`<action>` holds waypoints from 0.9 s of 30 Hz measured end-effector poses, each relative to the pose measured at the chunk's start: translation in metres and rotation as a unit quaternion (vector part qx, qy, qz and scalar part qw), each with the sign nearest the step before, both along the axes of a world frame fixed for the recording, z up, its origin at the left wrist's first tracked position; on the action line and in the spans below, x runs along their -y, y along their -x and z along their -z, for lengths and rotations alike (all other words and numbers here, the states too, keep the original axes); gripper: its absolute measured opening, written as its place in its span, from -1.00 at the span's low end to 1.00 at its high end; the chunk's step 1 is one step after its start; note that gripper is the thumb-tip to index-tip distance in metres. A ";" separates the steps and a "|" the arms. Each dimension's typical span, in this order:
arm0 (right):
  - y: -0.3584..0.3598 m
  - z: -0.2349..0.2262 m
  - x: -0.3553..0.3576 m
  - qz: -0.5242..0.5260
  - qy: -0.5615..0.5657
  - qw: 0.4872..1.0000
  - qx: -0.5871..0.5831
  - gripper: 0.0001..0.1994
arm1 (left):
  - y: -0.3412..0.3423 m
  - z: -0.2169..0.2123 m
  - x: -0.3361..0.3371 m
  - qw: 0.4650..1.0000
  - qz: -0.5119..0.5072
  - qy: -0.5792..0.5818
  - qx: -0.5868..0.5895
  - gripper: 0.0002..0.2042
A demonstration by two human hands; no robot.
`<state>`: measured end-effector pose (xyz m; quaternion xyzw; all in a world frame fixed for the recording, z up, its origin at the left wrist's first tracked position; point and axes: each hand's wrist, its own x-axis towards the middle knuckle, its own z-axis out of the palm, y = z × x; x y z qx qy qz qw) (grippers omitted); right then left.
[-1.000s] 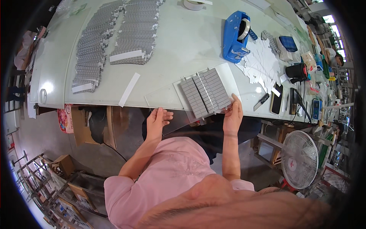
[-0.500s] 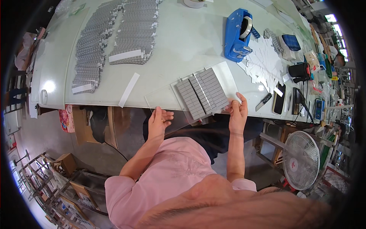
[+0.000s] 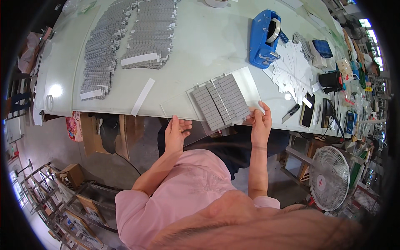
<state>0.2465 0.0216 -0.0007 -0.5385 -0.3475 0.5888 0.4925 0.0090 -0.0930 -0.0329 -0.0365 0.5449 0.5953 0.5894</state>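
Note:
Tilted over the table's front edge is a clear plate [image 3: 180, 106] that carries grey small-tile sheets [image 3: 227, 100]. A dark gap and a pale line run between their rows. My left hand [image 3: 176, 132] pinches the plate's near left corner between thumb and fingers. At the right corner, my right hand [image 3: 260, 124] grips the plate with the thumb on top; some of its fingers are hidden. A white paper strip [image 3: 143, 96] lies on the table to the left of the plate.
Two long overlapping rows of grey tile sheets [image 3: 148, 39] lie at the far left. A blue tape dispenser [image 3: 260, 41], a heap of white strips [image 3: 291, 66], a box cutter [image 3: 291, 113] and a phone [image 3: 307, 111] lie to the right. A fan [image 3: 329, 177] stands below.
The view has shifted slightly. The dark gap between the grey tile sheets looks narrower. Both hands keep their hold on the plate.

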 end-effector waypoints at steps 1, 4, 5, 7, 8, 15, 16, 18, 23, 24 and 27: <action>0.001 0.000 0.000 -0.001 0.005 1.000 0.010 -0.69 | 0.000 -0.001 0.000 1.000 0.001 -0.002 -0.002 -0.67; 0.004 -0.002 0.000 -0.007 0.007 1.000 0.004 -0.69 | -0.001 0.000 0.000 1.000 -0.002 -0.001 -0.002 -0.67; 0.005 -0.002 0.000 -0.012 0.004 1.000 -0.010 -0.69 | 0.000 0.000 0.000 1.000 -0.002 -0.001 -0.001 -0.67; 0.003 0.000 -0.001 -0.016 0.007 1.000 -0.002 -0.69 | 0.000 0.001 0.001 1.000 -0.002 -0.003 -0.001 -0.68; 0.002 0.001 -0.001 -0.020 0.010 1.000 0.005 -0.69 | 0.000 0.001 0.000 1.000 -0.002 -0.003 -0.001 -0.68; 0.005 -0.001 -0.001 -0.034 0.016 0.999 0.005 -0.70 | -0.001 -0.002 0.000 1.000 -0.004 -0.001 0.000 -0.66; 0.006 -0.001 0.000 -0.038 0.012 0.999 0.007 -0.70 | -0.001 -0.003 0.000 1.000 -0.003 0.000 0.001 -0.65; 0.006 -0.001 0.000 -0.042 0.008 0.999 0.008 -0.70 | -0.001 -0.002 0.000 1.000 -0.007 0.001 0.003 -0.63; 0.011 -0.006 0.004 -0.045 0.004 0.999 0.012 -0.70 | -0.001 -0.001 0.000 1.000 -0.011 -0.001 0.009 -0.59; 0.011 -0.005 0.004 -0.045 0.004 0.999 0.011 -0.70 | -0.002 0.000 0.000 1.000 -0.011 0.001 0.004 -0.56; 0.010 -0.003 0.003 -0.053 0.010 0.998 0.008 -0.70 | -0.001 0.002 0.000 1.000 -0.012 -0.004 0.004 -0.52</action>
